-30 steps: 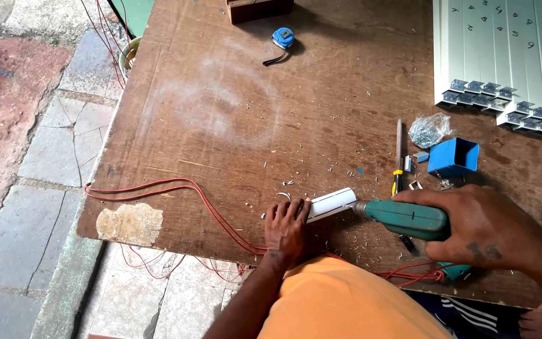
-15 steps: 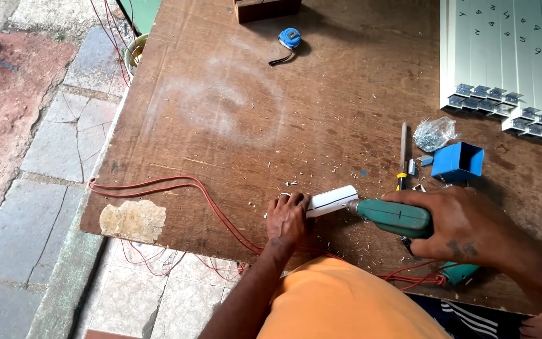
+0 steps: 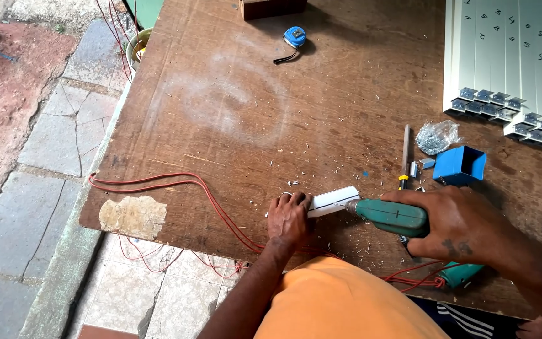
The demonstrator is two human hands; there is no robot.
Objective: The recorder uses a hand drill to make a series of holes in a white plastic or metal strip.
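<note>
My left hand presses a short white profile piece flat on the brown wooden table. My right hand grips a green electric drill, whose tip meets the right end of the white piece. Metal shavings lie scattered around the piece.
Red cables loop over the table's near edge. A blue tape measure lies at the back. A blue box, a bag of screws and a thin file sit to the right, beside stacked white slats. Paving lies to the left.
The view has shifted slightly; both hands, the drill and the white piece keep their places on the table.
</note>
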